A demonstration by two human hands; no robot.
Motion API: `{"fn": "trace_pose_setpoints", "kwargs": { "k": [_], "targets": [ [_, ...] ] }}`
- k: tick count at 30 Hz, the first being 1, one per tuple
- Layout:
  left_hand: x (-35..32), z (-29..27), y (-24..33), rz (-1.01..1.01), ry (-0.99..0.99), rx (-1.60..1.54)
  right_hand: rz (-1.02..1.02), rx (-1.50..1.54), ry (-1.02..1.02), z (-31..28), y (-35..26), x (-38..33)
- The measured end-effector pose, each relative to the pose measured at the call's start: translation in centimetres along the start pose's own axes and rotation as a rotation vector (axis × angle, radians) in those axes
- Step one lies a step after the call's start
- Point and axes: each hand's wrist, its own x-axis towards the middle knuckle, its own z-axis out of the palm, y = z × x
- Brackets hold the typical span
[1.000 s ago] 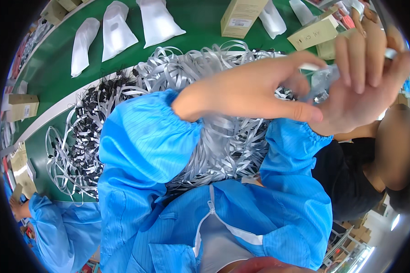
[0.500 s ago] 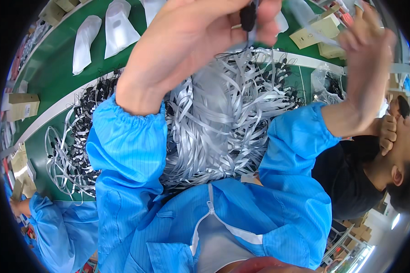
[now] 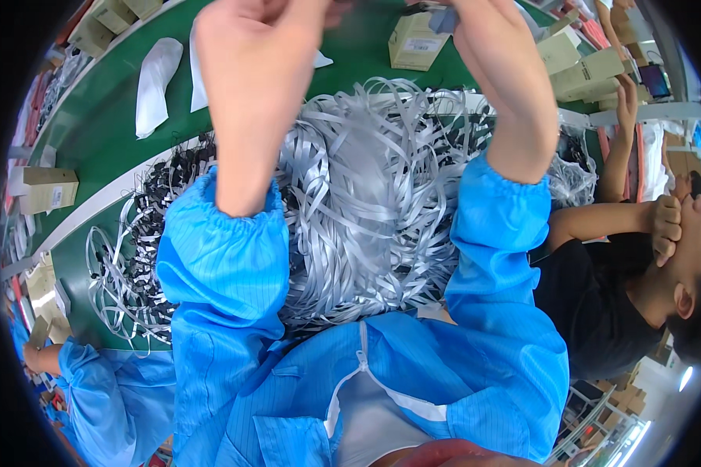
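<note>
My left hand [image 3: 253,58] is raised over the far side of the bench, blurred, with fingers curled at the top edge. What it holds is hidden. My right hand [image 3: 498,54] is raised too, its fingers partly cut off by the top edge. A grey lanyard strap [image 3: 442,21] with a dark fitting shows at its fingers. Below and between my arms lies a large heap of silvery-grey lanyards [image 3: 358,210], their black clips [image 3: 144,241] bunched mostly along the left side.
On the green bench [image 3: 109,93], a white rail crosses behind the heap. White sleeve-like bags [image 3: 158,86] lie at the far left, and a small carton [image 3: 417,43] stands behind. A clear bag [image 3: 572,167] sits right. People work on both sides, one in black [image 3: 600,303].
My right hand has swung left and inward from the far right. My left hand has shifted left, and the black clip seen in it is out of sight. The small carton has come into view.
</note>
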Motion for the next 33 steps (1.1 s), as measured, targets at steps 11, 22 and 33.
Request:
{"fn": "trace_pose_setpoints", "kwargs": {
  "k": [11,22,33],
  "targets": [
    [-3.1,2.5,-1.8,0.163,-0.353,0.599,-0.350,1.105,-0.794,-7.4,7.3,3.9],
    [-2.9,0.4,-0.9,0.123,-0.474,0.850,-0.741,0.113,0.881,-8.1,2.8,8.2],
    [-2.6,-1.0,-1.2,0.142,-0.485,0.991,-0.328,-1.106,0.757,-6.3,9.8,5.7]
  ]
}}
